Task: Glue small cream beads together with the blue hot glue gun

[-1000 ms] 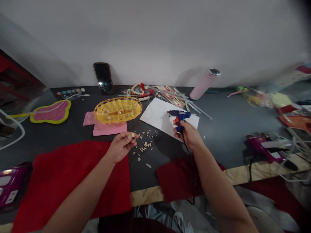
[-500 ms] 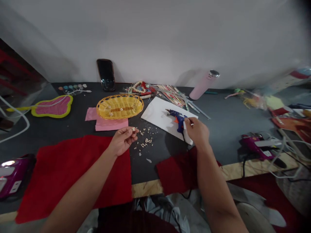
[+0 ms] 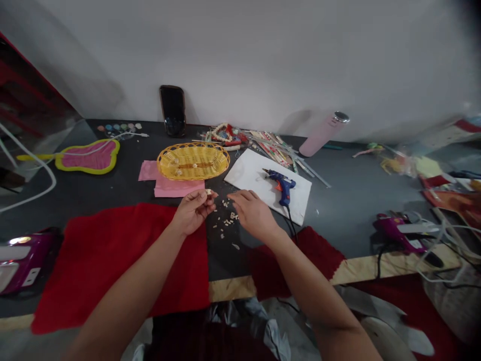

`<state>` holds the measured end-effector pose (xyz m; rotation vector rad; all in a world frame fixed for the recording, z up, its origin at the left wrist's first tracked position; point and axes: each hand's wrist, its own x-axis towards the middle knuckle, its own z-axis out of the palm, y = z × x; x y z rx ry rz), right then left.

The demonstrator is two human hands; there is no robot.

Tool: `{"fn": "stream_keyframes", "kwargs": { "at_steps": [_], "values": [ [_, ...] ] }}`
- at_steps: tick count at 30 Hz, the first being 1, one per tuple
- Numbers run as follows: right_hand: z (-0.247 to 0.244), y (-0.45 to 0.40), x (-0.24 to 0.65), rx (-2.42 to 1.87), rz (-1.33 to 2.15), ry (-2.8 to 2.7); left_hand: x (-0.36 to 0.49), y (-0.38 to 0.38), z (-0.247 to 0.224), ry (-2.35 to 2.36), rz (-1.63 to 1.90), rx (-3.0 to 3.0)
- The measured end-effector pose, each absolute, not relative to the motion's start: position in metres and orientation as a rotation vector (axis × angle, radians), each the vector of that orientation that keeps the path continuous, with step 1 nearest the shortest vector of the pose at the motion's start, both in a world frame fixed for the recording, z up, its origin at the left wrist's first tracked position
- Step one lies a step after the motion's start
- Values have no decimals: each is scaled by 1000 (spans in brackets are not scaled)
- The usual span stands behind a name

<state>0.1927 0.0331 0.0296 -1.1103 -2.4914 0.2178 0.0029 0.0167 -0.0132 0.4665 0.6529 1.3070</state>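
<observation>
My left hand (image 3: 193, 211) pinches a small cream-coloured piece (image 3: 208, 191) between thumb and fingertips, above the dark table just in front of the yellow woven basket (image 3: 193, 175). My right hand (image 3: 253, 213) is empty as far as I can see, its fingers stretched out toward the left hand, thumb mostly hidden. Beneath and between the hands lie several small cream-coloured pieces (image 3: 229, 220), scattered on the table. A blue glue gun (image 3: 282, 186) rests on a white board (image 3: 253, 163), apart from the right hand, its cord running toward the table's front edge.
Red cloth (image 3: 131, 255) covers the front left, with a smaller dark red cloth (image 3: 315, 250) on the right. Behind stand a phone (image 3: 173, 110) and a pink bottle (image 3: 321, 135); patterned sticks (image 3: 270, 145) lie between them. Purple devices sit at both sides, one (image 3: 396, 230) with cables.
My right hand has let go of the glue gun, leaving it on the white board, and has moved left toward my left hand. The left hand still holds its small piece.
</observation>
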Motion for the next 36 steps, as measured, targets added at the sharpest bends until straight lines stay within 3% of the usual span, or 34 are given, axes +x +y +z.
{"fn": "stream_keyframes", "kwargs": {
  "at_steps": [6,15,26,36],
  "values": [
    [-10,55,190,-1296,199,-2505,5,16,-12,658,1288,457],
    [-17,60,188,-1352,223,-2430,6,15,-12,669,1268,460],
    [17,30,191,-992,535,-2008,10,12,-10,724,1164,531],
    [17,19,185,-863,465,-2038,17,10,-9,809,1111,596]
  ]
}}
